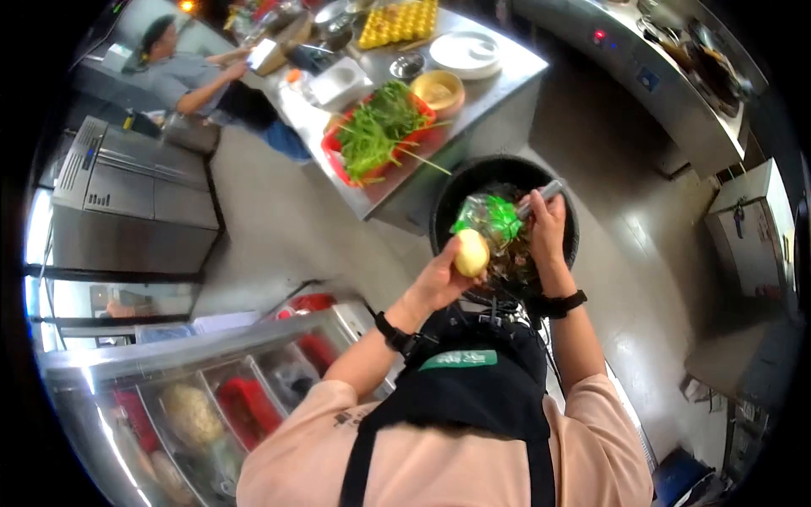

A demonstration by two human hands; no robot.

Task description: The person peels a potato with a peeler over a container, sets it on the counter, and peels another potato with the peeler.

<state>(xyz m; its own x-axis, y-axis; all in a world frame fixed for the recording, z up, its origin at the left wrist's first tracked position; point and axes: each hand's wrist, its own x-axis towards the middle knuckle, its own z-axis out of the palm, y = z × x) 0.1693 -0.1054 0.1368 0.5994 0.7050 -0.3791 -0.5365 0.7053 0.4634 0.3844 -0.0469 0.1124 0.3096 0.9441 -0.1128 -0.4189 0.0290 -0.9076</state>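
My left hand point(441, 275) grips a pale yellow, peeled-looking potato point(471, 253) over a black bin point(439, 211). In my right hand point(549, 224) is what looks like a peeler point(541, 199) with a silver-grey handle; its working end is hard to make out. The two hands are apart, both above the bin's mouth. Clear plastic with bright green print point(498, 217) lies among dark scraps point(514, 262) inside the bin.
A steel table point(503, 93) ahead bears a red basket of leafy greens point(376, 135), white plates point(465, 55), a yellow egg tray point(399, 23) and a wooden bowl point(438, 91). Another person point(198, 84) stands at its left. A glass-topped food counter point(211, 359) is at lower left.
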